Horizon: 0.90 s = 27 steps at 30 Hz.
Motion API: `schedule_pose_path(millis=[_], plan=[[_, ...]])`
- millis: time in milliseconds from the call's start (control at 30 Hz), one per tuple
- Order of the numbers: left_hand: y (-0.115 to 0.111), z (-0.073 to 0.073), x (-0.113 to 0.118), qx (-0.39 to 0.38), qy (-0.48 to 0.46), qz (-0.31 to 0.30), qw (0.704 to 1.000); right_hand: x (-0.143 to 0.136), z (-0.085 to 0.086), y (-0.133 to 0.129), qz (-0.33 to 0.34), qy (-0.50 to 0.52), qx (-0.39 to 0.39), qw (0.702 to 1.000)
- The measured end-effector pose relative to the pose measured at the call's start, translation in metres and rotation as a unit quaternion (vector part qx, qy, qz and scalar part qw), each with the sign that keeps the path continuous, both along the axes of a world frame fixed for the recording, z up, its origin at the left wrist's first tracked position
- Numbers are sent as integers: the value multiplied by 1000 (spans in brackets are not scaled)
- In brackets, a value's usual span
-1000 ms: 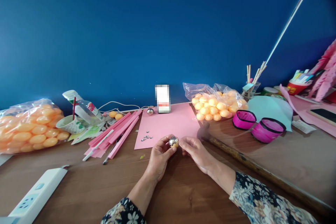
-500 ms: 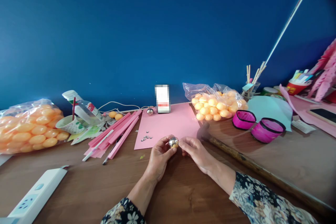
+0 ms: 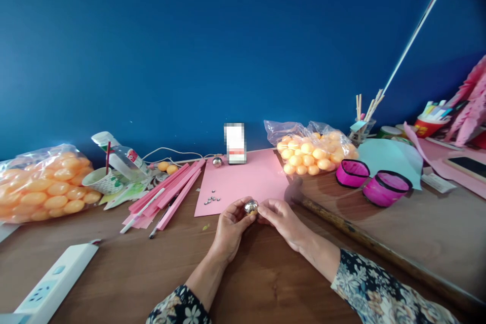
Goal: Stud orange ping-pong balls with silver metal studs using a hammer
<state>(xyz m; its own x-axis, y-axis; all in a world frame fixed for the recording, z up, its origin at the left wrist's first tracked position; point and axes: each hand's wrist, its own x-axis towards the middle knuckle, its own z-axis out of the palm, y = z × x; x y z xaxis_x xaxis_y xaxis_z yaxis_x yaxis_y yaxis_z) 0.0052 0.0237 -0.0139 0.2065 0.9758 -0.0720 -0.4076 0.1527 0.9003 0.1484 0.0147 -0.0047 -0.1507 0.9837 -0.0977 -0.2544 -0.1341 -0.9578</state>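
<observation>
A shiny silver ball (image 3: 251, 206) is pinched between the thumb and fingers of my left hand (image 3: 233, 224), just over the near edge of a pink sheet (image 3: 246, 182). From the other side, the closed fingertips of my right hand (image 3: 280, 219) meet the ball's right edge; whether they pinch something small there I cannot make out. Several tiny silver beads (image 3: 212, 198) lie on the sheet's left part. Another silver ball (image 3: 216, 162) rests at the sheet's far left corner, beside a blurred upright white object (image 3: 235, 144).
Bags of orange balls stand left (image 3: 49, 182) and right (image 3: 315, 152). Pink strips (image 3: 170, 192) with pens lie left of the sheet. A long-handled hammer (image 3: 349, 228) stretches along the right, near two magenta bands (image 3: 387, 188). A power strip (image 3: 53, 283) sits front left.
My right fingers have shifted slightly and curl closer against the ball. My left hand keeps its hold on the ball, nearly unmoved.
</observation>
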Motion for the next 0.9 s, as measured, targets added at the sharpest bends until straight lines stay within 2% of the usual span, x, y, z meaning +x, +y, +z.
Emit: schedule_pose_path(millis=[900], plan=[[-2,-1,1,-5,22,15,1000,-4,1,0,-56,7,-21,998]])
